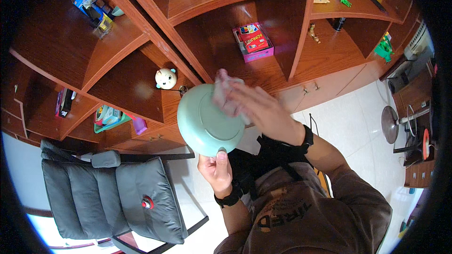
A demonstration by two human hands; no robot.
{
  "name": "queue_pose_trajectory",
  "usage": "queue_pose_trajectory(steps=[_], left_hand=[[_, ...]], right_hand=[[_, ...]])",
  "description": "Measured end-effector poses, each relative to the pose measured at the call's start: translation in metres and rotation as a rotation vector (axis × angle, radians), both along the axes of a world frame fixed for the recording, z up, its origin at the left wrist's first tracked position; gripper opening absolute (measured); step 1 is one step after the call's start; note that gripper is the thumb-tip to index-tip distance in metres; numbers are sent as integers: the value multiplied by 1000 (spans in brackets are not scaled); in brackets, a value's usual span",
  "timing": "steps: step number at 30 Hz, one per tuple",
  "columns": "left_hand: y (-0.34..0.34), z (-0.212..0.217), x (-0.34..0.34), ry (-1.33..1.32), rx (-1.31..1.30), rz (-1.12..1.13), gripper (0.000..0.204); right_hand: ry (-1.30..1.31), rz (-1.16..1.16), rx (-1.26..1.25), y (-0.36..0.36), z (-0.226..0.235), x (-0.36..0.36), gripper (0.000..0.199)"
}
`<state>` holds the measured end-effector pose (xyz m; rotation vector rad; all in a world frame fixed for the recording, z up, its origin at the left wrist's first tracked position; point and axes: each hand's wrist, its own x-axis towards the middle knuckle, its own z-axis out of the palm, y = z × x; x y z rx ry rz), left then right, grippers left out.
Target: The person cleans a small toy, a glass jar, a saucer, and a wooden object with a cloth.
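Observation:
A mint-green bowl [200, 117] is tilted with its round underside and foot ring facing up toward me. My left hand [217, 169] grips its near rim, with the thumb on the outer wall. My right hand [270, 113] is closed on a crumpled pinkish-grey cloth [226, 95], which lies against the bowl's upper right side. Slight motion blur softens the cloth and the right fingers. The inside of the bowl is turned away and hidden.
Wooden shelves [235, 7] rise in front, holding a pink box [258, 52] with red card packs and a white animal-head figure [165, 79]. A dark padded chair [108, 193] stands at left, a small red object [148, 202] on it. At right is a fan [390, 124].

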<state>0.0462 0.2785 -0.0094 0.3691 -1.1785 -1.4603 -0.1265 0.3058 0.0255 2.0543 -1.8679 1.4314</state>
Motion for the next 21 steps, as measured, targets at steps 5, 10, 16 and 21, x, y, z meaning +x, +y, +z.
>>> queue_pose_trajectory(steps=[5, 10, 16, 21], left_hand=[[-3, 3, 3, 94, 94, -27, 19], [-1, -2, 3, -270, 10, 68, 22], [10, -1, -10, -476, -81, -17, 29], [7, -16, -6, -506, -71, 39, 21]], right_hand=[[-442, -273, -41, 2, -30, -27, 23], [-582, 3, -147, 31, 14, -13, 29], [130, 265, 93, 24, 15, 1, 46], [116, 330, 45, 14, 4, -5, 45]])
